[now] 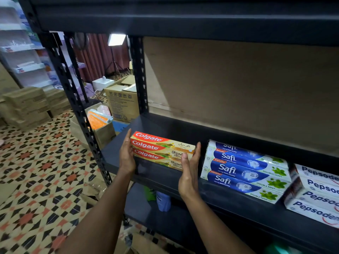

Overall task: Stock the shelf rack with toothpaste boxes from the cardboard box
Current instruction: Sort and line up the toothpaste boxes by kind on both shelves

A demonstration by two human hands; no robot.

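Red-and-gold Colgate boxes (160,152), a stack between left hand (126,157) and right hand (189,170), fingers (196,154) straight

Red-and-gold Colgate boxes (161,151), blue-white Safi boxes (244,171), black shelf rack (183,131), star-patterned floor (42,162).

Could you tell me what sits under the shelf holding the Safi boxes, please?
A blue bottle and a green container stand on the lower shelf; the upper shelf and the right forearm hide anything further right.
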